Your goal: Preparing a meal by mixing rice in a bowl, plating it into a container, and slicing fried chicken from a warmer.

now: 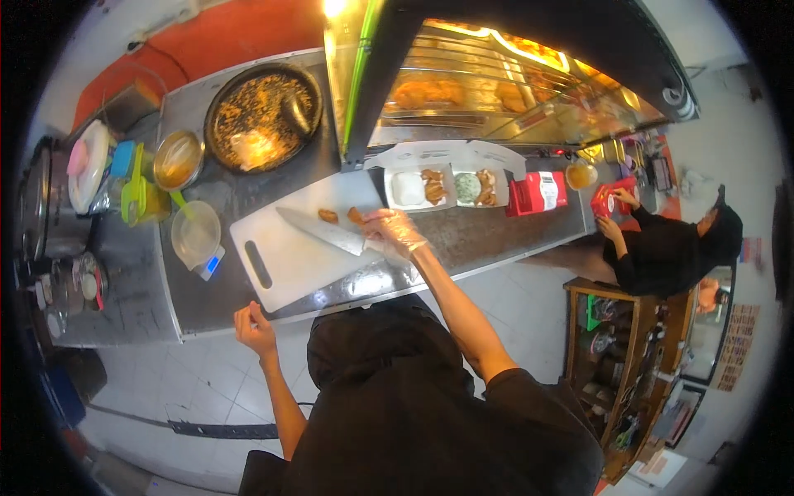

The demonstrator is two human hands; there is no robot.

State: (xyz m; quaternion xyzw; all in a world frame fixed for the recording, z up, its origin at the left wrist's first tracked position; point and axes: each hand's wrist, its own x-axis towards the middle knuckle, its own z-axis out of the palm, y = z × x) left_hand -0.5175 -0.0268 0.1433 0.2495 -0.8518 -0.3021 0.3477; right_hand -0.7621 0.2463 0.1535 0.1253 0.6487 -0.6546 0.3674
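Observation:
My right hand (392, 230), in a clear plastic glove, is at the right side of a white cutting board (291, 273). Its fingertips pinch a piece of fried food (356, 216); another browned piece (327, 216) lies just left of it. A wide-bladed knife (319, 230) lies on the board, its handle end hidden by the gloved hand. Beyond the board two white takeaway boxes (420, 187) stand with lids up, holding white rice, a greenish mound and browned pieces. My bare left hand (254, 330) hangs by the counter's front edge, fingers curled, with nothing visible in it.
A dark pan (212, 118) of crumbly food stands behind the board, a lit glass food warmer (459, 105) behind the boxes. At left are a plastic tub (195, 232) and a digital scale (211, 265). Right of the boxes lies a red package (533, 193); farther right a co-worker (670, 248) handles another red box.

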